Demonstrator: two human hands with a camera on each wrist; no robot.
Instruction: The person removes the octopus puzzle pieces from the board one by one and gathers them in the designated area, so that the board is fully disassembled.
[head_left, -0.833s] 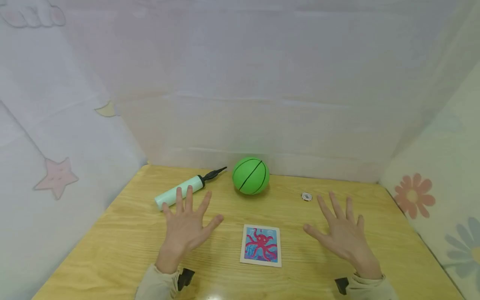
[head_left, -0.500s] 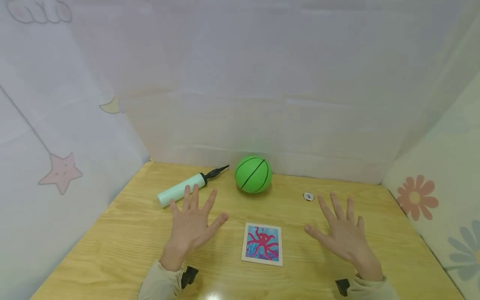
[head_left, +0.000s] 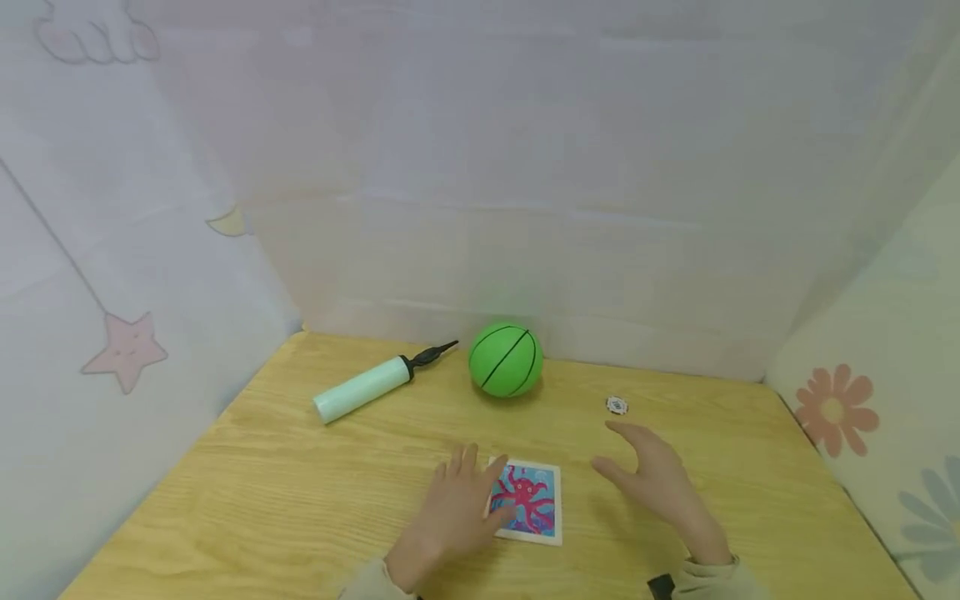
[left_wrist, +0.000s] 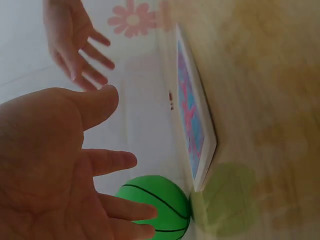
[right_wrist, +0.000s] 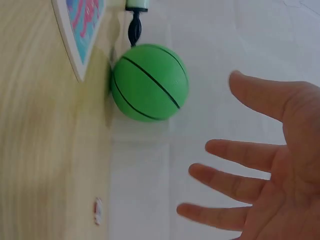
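A square picture tile [head_left: 536,500] with a pink octopus on blue lies flat on the wooden table. My left hand [head_left: 457,508] hovers over its left edge, fingers extended; the left wrist view shows a gap between hand and tile [left_wrist: 190,110]. To the tile's right, my right hand [head_left: 660,483] is held above the table, thumb apart from the fingers, holding nothing. A small white poker chip [head_left: 617,405] lies just beyond the right fingertips. Farther back sits a green ball [head_left: 506,360] with black lines, also in the right wrist view.
A mint-green hand pump [head_left: 363,390] with a black nozzle lies at the back left of the wooden table [head_left: 262,492]. Pale printed cloth [head_left: 480,167] hangs behind the table and along both sides.
My left hand has moved right and nearer the front, from beside the pump to over the tile. My right hand has turned and its fingers have drawn together. The objects stay put.
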